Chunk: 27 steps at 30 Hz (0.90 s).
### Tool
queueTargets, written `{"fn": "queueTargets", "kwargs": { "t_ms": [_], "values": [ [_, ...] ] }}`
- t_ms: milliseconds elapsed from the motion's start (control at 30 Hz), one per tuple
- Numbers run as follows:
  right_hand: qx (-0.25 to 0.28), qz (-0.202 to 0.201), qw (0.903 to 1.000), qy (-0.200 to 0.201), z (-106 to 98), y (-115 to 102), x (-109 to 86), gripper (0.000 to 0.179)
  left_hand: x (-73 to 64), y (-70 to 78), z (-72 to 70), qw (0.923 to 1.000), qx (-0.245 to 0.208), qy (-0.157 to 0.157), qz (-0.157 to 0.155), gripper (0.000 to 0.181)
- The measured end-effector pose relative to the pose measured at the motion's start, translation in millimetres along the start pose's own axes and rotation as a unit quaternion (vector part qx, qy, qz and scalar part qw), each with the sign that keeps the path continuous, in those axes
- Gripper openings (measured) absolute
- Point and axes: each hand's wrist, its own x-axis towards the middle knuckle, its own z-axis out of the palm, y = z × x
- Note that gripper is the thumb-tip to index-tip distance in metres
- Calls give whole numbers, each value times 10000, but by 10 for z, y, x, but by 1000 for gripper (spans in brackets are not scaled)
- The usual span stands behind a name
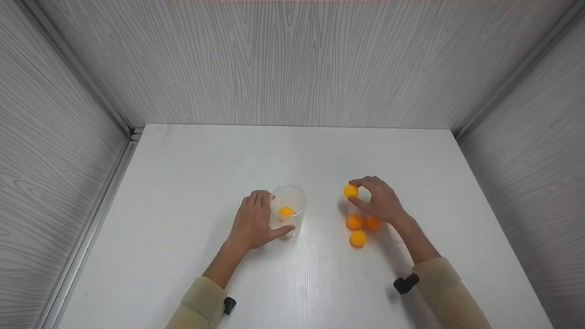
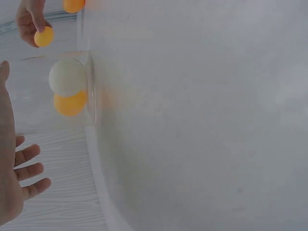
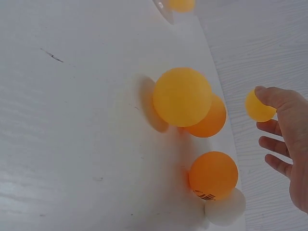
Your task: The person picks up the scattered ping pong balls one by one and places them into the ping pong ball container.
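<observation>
My left hand [image 1: 252, 225] holds a clear plastic cup [image 1: 298, 223] upright on the table, fingers along its left side and thumb across the near side. Inside the cup lie a yellow ball [image 1: 286, 211] and a white ball [image 2: 67, 77], seen side by side in the left wrist view. My right hand [image 1: 383, 201] pinches another yellow ball [image 1: 350, 190] between thumb and fingertips, raised above the table to the right of the cup. Below it sit two orange balls [image 1: 353, 222] and a yellow ball [image 1: 358, 238]. A second white ball [image 3: 226, 208] is partly hidden behind an orange one.
The white table [image 1: 205, 155] ends at a grey wood-grain panel [image 1: 297, 64] at the back. Similar panels stand at the left [image 1: 50, 151] and right [image 1: 534, 137]. A black wrist device [image 1: 406, 283] sits at my right cuff, another [image 1: 229, 305] at the left.
</observation>
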Motion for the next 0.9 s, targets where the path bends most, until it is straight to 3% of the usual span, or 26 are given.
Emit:
{"fn": "queueTargets", "kwargs": {
  "t_ms": [900],
  "values": [
    [355, -568, 9969, 418, -69, -229, 34, 39, 10, -6, -7, 9999, 113, -48, 19, 95]
  ]
}}
